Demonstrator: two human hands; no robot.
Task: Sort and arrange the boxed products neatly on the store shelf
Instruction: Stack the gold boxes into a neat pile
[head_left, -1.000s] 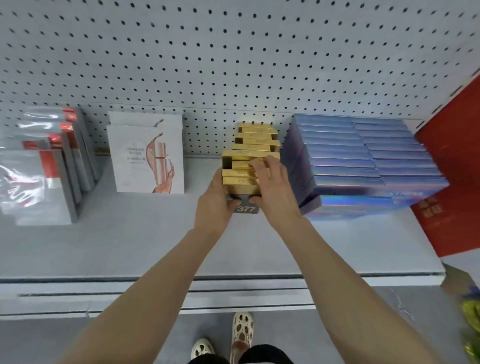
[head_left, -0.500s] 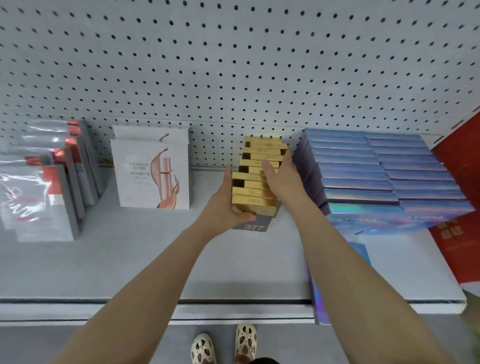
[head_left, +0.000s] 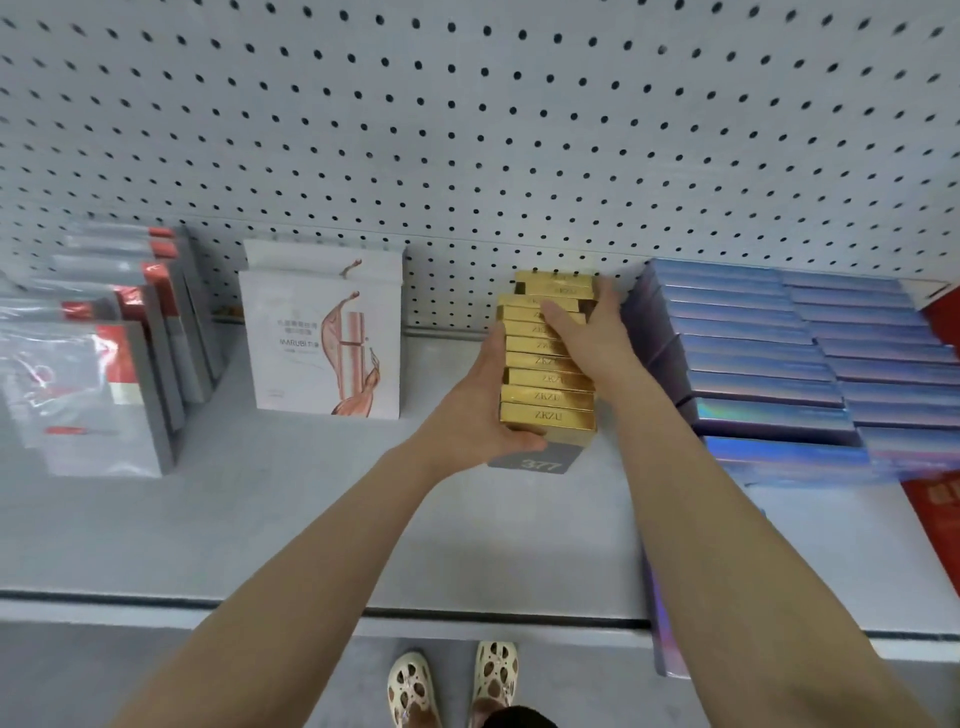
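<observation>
While we scan from the left, we find clear-wrapped grey and red flat packs standing in a row on the grey store shelf, then white cardboard boxes with a rose-gold swirl print standing face-out near them. Just right of these comes our left hand, its fingers curled round the near left corner of the row of shiny gold cardboard boxes, thumb under the front one. That row runs from mid-shelf back to the white pegboard wall, above a small grey tag numbered 377. Our right hand lies over the row's far right side, fingers fairly straight and pressing on the tops and right flank.

We judge these gold boxes light and stiff, with slick foil faces that could slide against one another, and the rear ones sit slightly off line. Squeezing the row from both ends and both flanks, on the hard edges rather than the broad faces, should square it without denting.

Further right, iridescent blue flat boxes lie stacked in two columns, close beside the gold row. One more stands on edge at the shelf's front lip.
</observation>
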